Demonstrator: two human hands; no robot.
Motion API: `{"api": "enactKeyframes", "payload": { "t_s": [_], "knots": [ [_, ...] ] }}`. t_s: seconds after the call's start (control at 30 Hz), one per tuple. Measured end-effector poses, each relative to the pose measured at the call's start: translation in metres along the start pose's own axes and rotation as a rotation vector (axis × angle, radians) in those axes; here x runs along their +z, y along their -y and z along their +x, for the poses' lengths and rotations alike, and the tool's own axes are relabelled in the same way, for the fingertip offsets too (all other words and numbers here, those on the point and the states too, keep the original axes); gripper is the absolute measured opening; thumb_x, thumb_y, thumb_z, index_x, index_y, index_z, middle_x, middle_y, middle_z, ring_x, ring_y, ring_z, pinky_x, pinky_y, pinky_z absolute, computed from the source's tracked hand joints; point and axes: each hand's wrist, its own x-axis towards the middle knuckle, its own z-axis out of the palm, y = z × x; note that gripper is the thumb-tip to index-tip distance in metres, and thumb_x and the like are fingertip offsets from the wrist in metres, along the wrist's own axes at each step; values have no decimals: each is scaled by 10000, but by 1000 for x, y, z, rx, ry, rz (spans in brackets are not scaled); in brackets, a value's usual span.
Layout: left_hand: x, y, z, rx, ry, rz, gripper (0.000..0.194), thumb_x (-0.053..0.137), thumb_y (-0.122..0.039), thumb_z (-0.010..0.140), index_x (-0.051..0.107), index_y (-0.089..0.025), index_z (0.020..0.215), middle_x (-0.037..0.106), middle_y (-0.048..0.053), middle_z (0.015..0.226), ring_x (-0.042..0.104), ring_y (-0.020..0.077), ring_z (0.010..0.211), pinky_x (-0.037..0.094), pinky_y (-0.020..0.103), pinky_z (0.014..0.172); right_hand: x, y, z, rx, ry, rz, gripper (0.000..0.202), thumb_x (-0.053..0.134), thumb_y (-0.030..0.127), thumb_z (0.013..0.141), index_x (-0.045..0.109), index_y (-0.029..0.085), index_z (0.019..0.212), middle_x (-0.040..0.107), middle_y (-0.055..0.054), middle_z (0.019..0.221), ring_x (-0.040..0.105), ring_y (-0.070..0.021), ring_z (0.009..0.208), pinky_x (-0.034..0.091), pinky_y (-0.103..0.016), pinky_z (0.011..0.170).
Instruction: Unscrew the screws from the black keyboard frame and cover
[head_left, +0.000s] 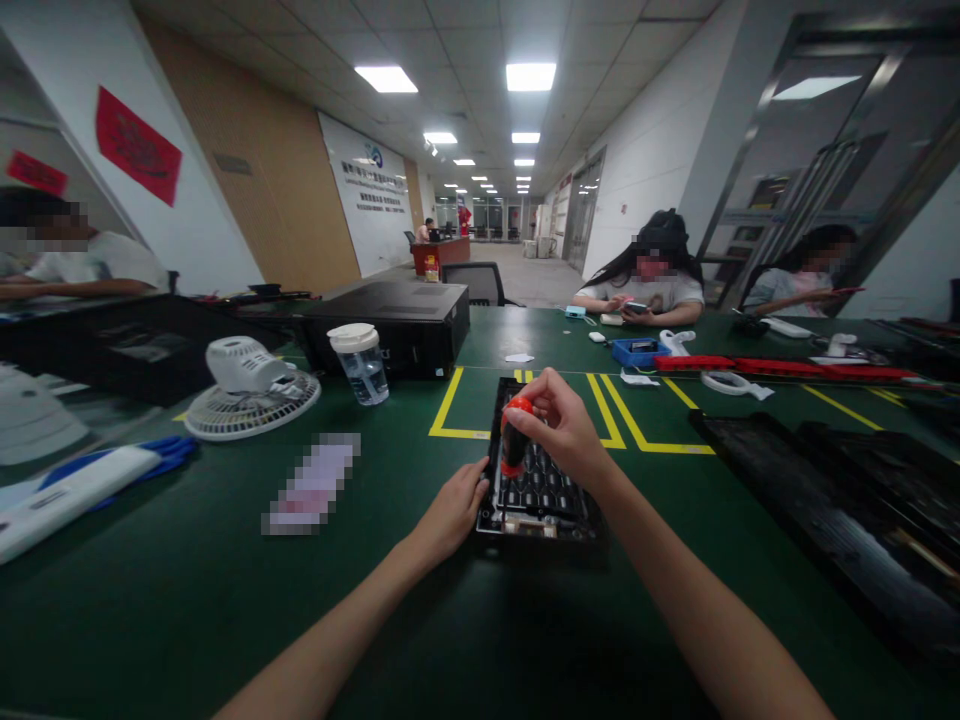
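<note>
A black device casing [540, 490] with rows of rounded cells lies in front of me on the green table. Closed around the handle of a red and black screwdriver [514, 445], my right hand [559, 425] is above the casing, and the tool's shaft points down toward its near left part. The exact spot under the tip is too small to tell. My left hand [456, 508] rests against the left edge of the casing, its fingers at the rim; what they grip is partly hidden.
Left of the casing are a pixelated flat item [313, 485], a lidded cup [360, 365], a white fan [251, 390] and a large black box [390, 320]. Long black panels [810, 500] lie at the right. A blue tray [637, 350] and seated people are farther back.
</note>
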Motion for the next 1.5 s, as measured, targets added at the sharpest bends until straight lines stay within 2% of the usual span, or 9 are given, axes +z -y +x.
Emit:
{"api": "enactKeyframes", "payload": {
  "t_s": [0.47, 0.93, 1.2, 1.5],
  "knots": [
    [-2, -4, -1, -13, -1, -29, 433, 276, -348, 899, 418, -163, 1263, 525, 91, 1196, 486, 184, 1104, 362, 354, 980, 1, -3, -1, -20, -14, -68, 223, 621, 280, 743, 428, 190, 810, 478, 40, 695, 460, -79, 598, 378, -215, 568],
    [-1, -4, 0, 2, -12, -6, 422, 286, -335, 898, 436, -151, 1247, 529, 100, 1204, 493, 177, 1110, 363, 337, 984, 2, 1, -2, -76, -29, -183, 199, 600, 298, 760, 490, 194, 889, 483, 31, 695, 491, -105, 629, 416, -244, 628],
    [0, -1, 0, -7, -2, 3, 426, 292, -338, 897, 426, -152, 1256, 527, 103, 1202, 494, 180, 1104, 369, 347, 974, 2, -1, -4, -118, -40, -274, 181, 612, 282, 755, 511, 193, 877, 496, 8, 748, 477, -115, 652, 405, -246, 623],
    [-1, -3, -1, -8, -10, -22, 419, 300, -339, 894, 433, -169, 1253, 528, 97, 1198, 496, 184, 1097, 370, 353, 973, 3, -2, -4, -205, -66, -400, 142, 593, 285, 774, 533, 201, 871, 517, -21, 819, 483, -149, 728, 405, -284, 687]
  ]
}}
